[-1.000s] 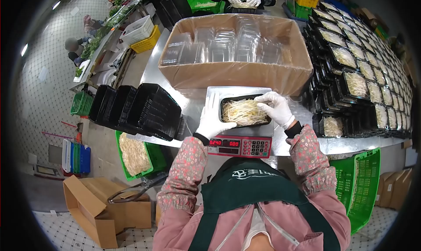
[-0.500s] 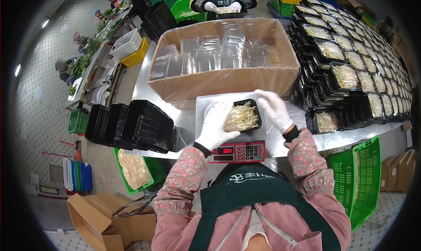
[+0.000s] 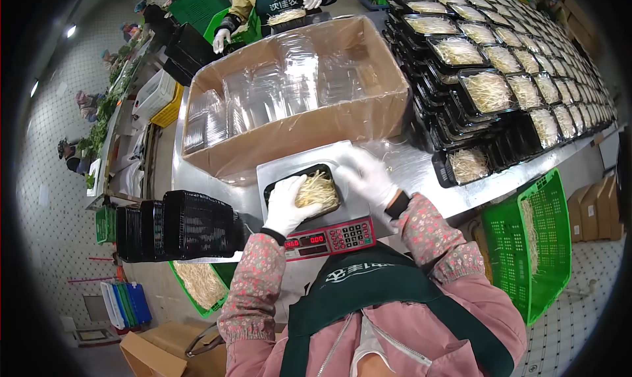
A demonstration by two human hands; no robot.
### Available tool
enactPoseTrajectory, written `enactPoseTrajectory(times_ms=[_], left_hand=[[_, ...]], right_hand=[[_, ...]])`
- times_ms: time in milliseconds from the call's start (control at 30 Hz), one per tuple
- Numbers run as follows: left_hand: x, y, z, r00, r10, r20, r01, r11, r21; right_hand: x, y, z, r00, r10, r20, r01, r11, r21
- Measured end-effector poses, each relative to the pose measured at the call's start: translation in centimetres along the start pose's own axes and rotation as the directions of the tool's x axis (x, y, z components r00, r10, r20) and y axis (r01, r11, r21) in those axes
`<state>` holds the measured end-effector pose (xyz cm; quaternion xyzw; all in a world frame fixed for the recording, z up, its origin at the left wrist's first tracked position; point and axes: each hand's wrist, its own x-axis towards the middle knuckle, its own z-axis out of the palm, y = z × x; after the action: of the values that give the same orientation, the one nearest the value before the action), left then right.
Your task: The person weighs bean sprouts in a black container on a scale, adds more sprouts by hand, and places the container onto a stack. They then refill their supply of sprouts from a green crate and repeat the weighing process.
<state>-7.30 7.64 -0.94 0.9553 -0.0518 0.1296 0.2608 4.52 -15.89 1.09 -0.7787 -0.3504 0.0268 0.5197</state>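
A black plastic tray of bean sprouts [image 3: 320, 191] sits on the metal pan of a red-fronted scale [image 3: 332, 239]. My gloved left hand [image 3: 288, 206] is closed over the tray's left part, with thumb and fingers on either side of some sprouts. Part of the tray is hidden beneath that hand. Just right of the tray, my gloved right hand [image 3: 372, 181] is open, its fingers apart and slightly blurred, holding nothing. Red digits show on the scale's display.
A large cardboard box [image 3: 289, 136] of clear plastic lids stands behind the scale. Stacked black trays [image 3: 201, 225] are at left. Filled sprout trays [image 3: 487, 90] pile up at right. Green crates [image 3: 526, 245] flank the table. A co-worker [image 3: 276, 1] holds a tray across the box.
My view has turned and shifted. The left hand has moved over the tray's left part, while the right hand stays off its right side. The co-worker's hands have moved apart.
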Motion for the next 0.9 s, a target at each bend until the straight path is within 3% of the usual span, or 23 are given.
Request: enactPoseTrajectory(times_ms=[33,100,167,233,300,367,400,500,533,567,700,767,800,900], left_hand=[[-0.3,0.0,-0.4,1.000,-0.007,0.000,0.007,1.000,-0.001],[-0.3,0.2,-0.7,0.999,-0.026,0.031,0.025,1.000,0.005],[0.2,0.5,-0.7,0.994,-0.070,0.084,0.067,0.997,0.041],[0.7,0.7,-0.6,0.990,-0.090,0.106,0.084,0.995,0.060],[0.9,0.6,-0.6,0.990,-0.094,0.110,0.086,0.994,0.068],[0.7,0.9,-0.5,0.988,-0.104,0.114,0.098,0.993,0.058],[0.8,1.0,-0.6,0.986,-0.114,0.118,0.107,0.992,0.061],[0.7,0.9,-0.6,0.987,-0.105,0.121,0.100,0.994,0.048],[0.7,0.8,-0.6,0.989,-0.096,0.112,0.091,0.995,0.052],[0.7,0.7,-0.5,0.990,-0.090,0.111,0.085,0.995,0.051],[0.9,1.1,-0.6,0.989,-0.097,0.108,0.091,0.994,0.061],[1.4,1.4,-0.5,0.987,-0.111,0.114,0.106,0.993,0.053],[1.8,1.8,-0.7,0.987,-0.109,0.118,0.104,0.993,0.051],[3.0,3.2,-1.6,0.990,-0.096,0.106,0.090,0.994,0.057]], right_hand=[[0.1,3.2,-1.2,0.988,0.060,-0.142,-0.050,0.996,0.069],[0.3,10.5,-4.5,0.936,0.264,-0.233,-0.302,0.942,-0.145],[-0.4,17.4,-4.8,0.880,0.352,-0.321,-0.471,0.739,-0.482],[-0.4,19.6,-2.8,0.802,0.543,-0.250,-0.581,0.609,-0.540],[-0.3,18.4,0.9,0.877,0.452,-0.164,-0.438,0.609,-0.661],[0.0,17.9,4.1,0.917,0.392,0.071,-0.218,0.643,-0.734],[-0.7,17.2,4.8,0.981,0.191,0.042,-0.117,0.745,-0.656],[-2.5,18.3,3.9,0.967,0.071,0.244,0.058,0.875,-0.481],[-4.1,17.5,2.9,0.977,-0.103,0.189,0.181,0.869,-0.460],[-5.6,16.7,1.4,0.953,-0.003,0.302,0.148,0.876,-0.458],[-9.5,16.7,-3.3,0.914,-0.064,0.401,0.216,0.912,-0.348],[-8.9,15.7,-5.0,0.947,0.036,0.320,0.089,0.926,-0.366],[-8.0,15.5,-5.4,0.966,0.013,0.256,0.094,0.912,-0.399],[-5.1,16.2,-5.3,0.988,0.155,0.012,-0.148,0.960,-0.236]])
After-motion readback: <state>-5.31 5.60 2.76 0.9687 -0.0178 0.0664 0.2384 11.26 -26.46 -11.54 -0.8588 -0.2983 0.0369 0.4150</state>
